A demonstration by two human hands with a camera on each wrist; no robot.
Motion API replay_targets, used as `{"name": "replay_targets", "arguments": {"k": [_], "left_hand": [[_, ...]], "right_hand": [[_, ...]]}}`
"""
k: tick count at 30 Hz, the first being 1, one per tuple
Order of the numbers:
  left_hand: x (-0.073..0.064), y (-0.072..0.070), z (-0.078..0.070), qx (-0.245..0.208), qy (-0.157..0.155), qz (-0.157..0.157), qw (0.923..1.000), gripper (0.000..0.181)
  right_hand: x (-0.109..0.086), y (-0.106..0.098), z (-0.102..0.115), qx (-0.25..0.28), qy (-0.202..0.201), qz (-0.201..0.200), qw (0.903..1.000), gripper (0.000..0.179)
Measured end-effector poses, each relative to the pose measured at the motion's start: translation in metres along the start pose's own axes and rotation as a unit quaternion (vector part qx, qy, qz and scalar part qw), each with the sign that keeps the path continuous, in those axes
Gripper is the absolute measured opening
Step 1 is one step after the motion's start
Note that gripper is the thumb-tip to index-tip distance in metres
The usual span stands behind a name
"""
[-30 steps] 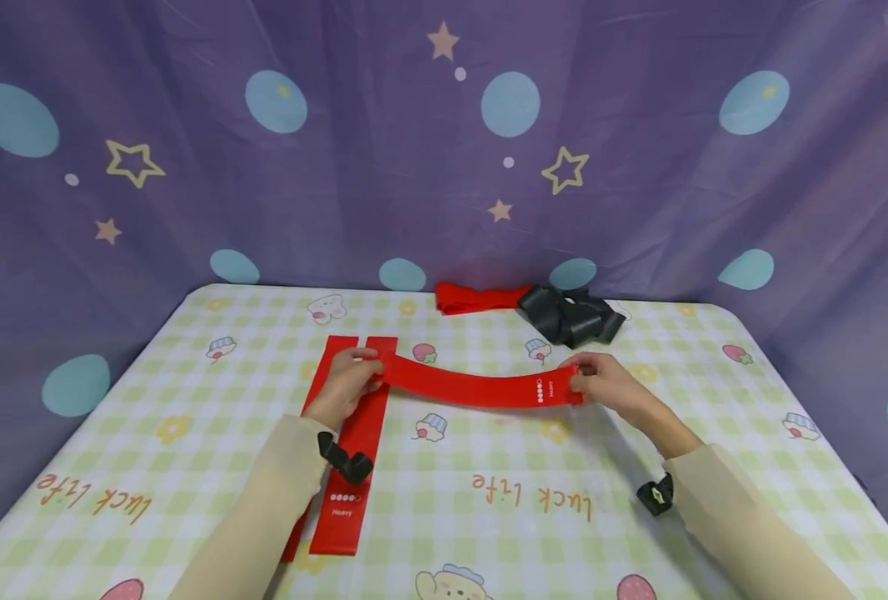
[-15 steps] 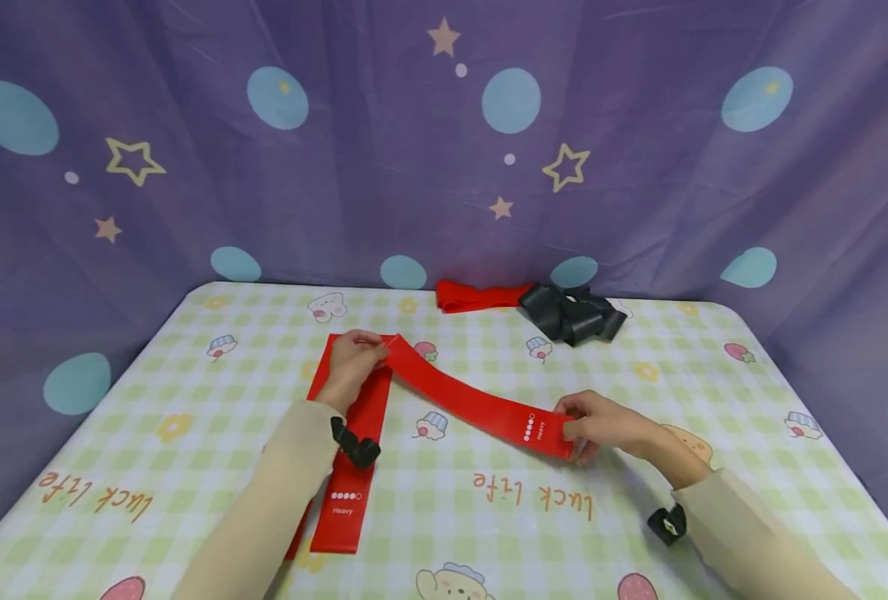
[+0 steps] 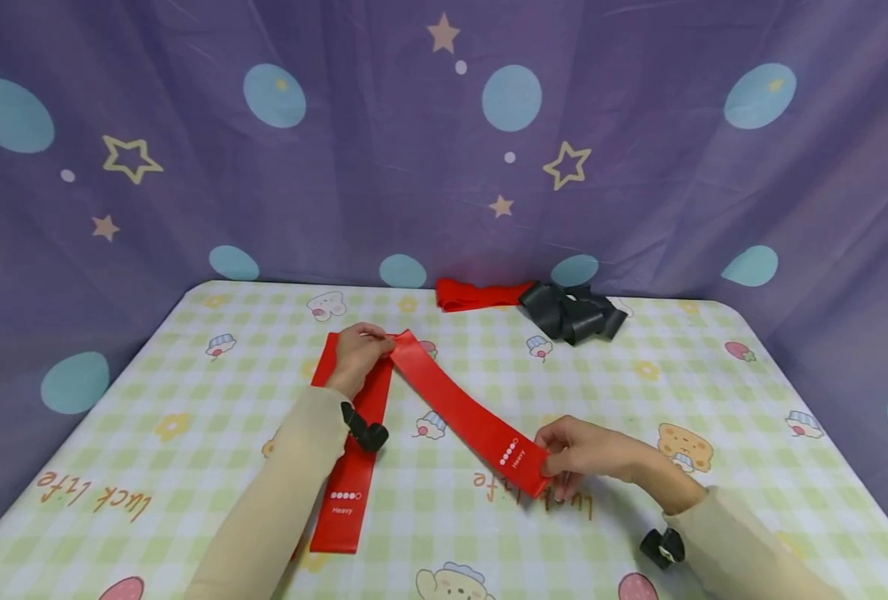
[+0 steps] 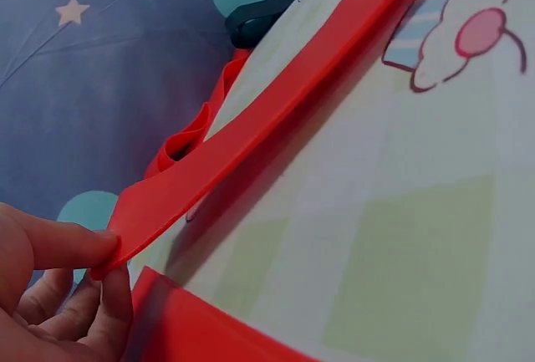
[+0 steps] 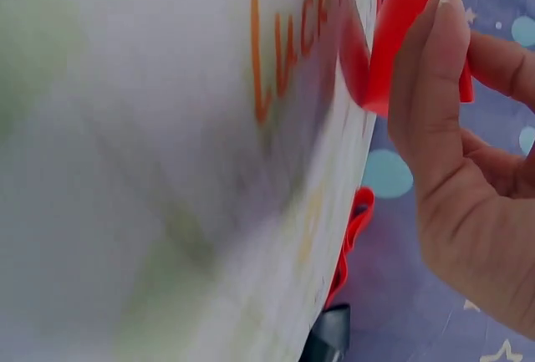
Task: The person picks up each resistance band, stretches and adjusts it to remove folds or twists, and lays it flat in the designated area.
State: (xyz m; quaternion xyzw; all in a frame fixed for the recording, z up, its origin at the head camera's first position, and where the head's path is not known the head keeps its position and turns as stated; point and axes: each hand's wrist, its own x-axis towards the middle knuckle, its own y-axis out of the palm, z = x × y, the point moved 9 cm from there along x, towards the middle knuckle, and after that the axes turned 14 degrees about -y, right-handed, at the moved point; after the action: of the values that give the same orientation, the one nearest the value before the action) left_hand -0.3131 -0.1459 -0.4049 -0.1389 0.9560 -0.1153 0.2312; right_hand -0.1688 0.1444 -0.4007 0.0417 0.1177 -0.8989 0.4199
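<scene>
A red resistance band (image 3: 459, 407) marked "Heavy" is stretched out flat between my two hands, slanting from back left to front right above the table. My left hand (image 3: 357, 357) pinches its far end between thumb and fingers, seen close up in the left wrist view. At the near end, beside the printed label, my right hand (image 3: 590, 454) pinches the band with thumb and fingertips. Beneath my left hand and forearm lie two more flat red bands, one (image 3: 342, 512) with its "Heavy" print showing, the other (image 3: 326, 360) mostly covered by the arm.
A folded red band (image 3: 481, 296) and a bunched black band (image 3: 571, 315) lie at the table's back edge. A checked, printed cloth (image 3: 189, 492) covers the table. Behind it hangs a purple curtain (image 3: 384, 167).
My right hand has swung the band's near end toward me and slightly left, so the band now slants. My left hand has shifted a little back and right, still pinching its end.
</scene>
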Motion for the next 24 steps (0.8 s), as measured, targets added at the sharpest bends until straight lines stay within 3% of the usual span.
{"name": "replay_targets", "arguments": {"k": [6, 13, 17, 21, 24], "left_hand": [[0.004, 0.003, -0.003, 0.002, 0.015, 0.0, 0.9999, 0.017], [0.007, 0.013, -0.009, 0.061, 0.046, -0.007, 0.9971, 0.013], [0.007, 0.022, -0.016, 0.08, 0.073, 0.005, 0.9941, 0.01], [0.007, 0.026, -0.022, 0.105, 0.106, 0.006, 0.9888, 0.007], [0.006, 0.027, -0.027, 0.137, 0.142, 0.003, 0.9803, 0.006]], "right_hand": [[0.004, 0.019, 0.001, 0.033, -0.003, 0.008, 0.9994, 0.01], [0.008, 0.04, 0.002, 0.066, -0.01, 0.007, 0.9977, 0.008], [0.008, 0.047, 0.004, 0.07, -0.012, 0.005, 0.9975, 0.009], [0.011, 0.057, 0.008, 0.082, -0.02, 0.015, 0.9963, 0.01], [0.016, 0.068, 0.011, 0.097, -0.025, 0.033, 0.9944, 0.012]]}}
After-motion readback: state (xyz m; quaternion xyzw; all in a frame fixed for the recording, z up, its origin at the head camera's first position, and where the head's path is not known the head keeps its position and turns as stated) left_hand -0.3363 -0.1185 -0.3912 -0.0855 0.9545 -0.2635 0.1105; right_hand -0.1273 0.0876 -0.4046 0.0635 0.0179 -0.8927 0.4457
